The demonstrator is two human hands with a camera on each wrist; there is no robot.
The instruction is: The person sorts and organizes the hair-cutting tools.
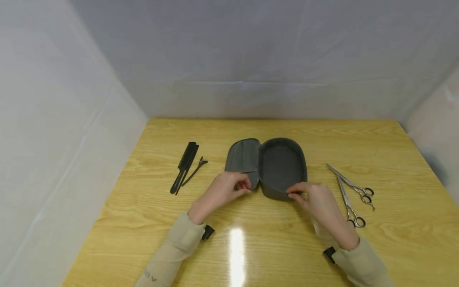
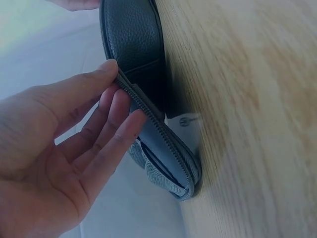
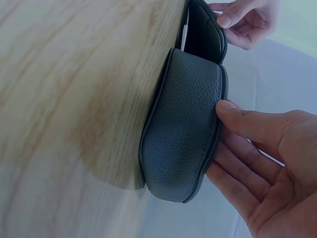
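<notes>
A grey zip case [image 1: 281, 165] lies open on the wooden table [image 1: 251, 247], its lid [image 1: 242, 155] folded out to the left. My left hand [image 1: 245, 185] pinches the lid's near zipper edge; in the left wrist view the thumb sits on top of the lid [image 2: 133, 39] and the fingers [image 2: 124, 119] lie underneath. My right hand [image 1: 295, 192] pinches the near rim of the base. In the right wrist view its thumb [image 3: 233, 111] touches the zipper rim of the case [image 3: 185, 124], with the left hand [image 3: 242, 20] beyond. The base is empty inside.
A black comb [image 1: 184, 167] and a black hair clip [image 1: 195, 170] lie left of the case. Two pairs of steel scissors [image 1: 353, 185] [image 1: 349, 205] lie to its right. White walls close in the table on three sides.
</notes>
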